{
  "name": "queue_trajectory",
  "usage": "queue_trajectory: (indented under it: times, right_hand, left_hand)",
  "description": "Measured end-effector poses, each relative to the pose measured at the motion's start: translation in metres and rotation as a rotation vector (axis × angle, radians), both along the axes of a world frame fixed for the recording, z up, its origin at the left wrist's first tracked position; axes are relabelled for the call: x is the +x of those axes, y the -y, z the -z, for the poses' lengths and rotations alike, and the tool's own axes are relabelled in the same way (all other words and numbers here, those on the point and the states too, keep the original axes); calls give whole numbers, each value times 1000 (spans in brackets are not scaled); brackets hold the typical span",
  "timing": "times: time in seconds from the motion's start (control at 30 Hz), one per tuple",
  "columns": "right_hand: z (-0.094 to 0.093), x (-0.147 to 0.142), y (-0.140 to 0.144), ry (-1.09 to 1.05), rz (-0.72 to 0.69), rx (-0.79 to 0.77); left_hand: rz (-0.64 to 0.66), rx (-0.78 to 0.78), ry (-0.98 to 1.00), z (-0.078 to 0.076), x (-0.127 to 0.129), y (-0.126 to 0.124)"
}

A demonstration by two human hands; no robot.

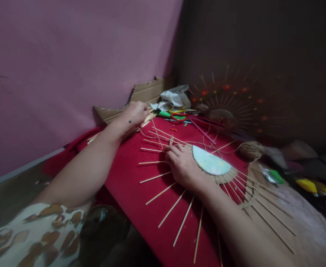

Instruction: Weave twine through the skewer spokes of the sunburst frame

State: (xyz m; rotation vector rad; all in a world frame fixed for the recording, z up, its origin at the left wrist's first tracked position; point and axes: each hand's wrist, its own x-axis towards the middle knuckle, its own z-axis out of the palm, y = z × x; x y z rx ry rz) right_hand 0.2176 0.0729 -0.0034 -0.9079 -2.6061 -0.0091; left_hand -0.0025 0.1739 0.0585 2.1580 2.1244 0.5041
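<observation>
On the red surface (128, 174), the stick fan (214, 159) is lying mid-scene. The right hand (181, 161) is curling over its left part; its fingertips are hidden, so I cannot tell whether they are pinching. Farther left, the left hand (136, 113) is pinching twine (157, 131) beside a stick bundle (94, 138). Red-handled scissors (179, 120) and crumpled white material (176, 97) are crowding the far side; a twine ball (252, 150) is sitting right.

Cardboard (146, 92) stands beside crumpled white sheeting (176, 98); the wall (73, 55) is pink.
</observation>
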Motion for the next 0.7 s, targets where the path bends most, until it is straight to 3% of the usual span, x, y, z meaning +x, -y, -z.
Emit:
queue_trajectory:
  times: [0.2,0.33,0.47,0.7]
  right_hand:
    - [0,0,0,17,0,8]
    - [-1,0,1,19,2,-3]
    - [-2,0,1,32,4,-12]
    - [-3,-1,2,35,18,0]
  left_hand:
    - [-43,201,152,-7,8,11]
    - [-107,99,198,-5,4,8]
    - [-139,-45,81,-5,2,7]
    - [-186,-77,-112,-7,9,11]
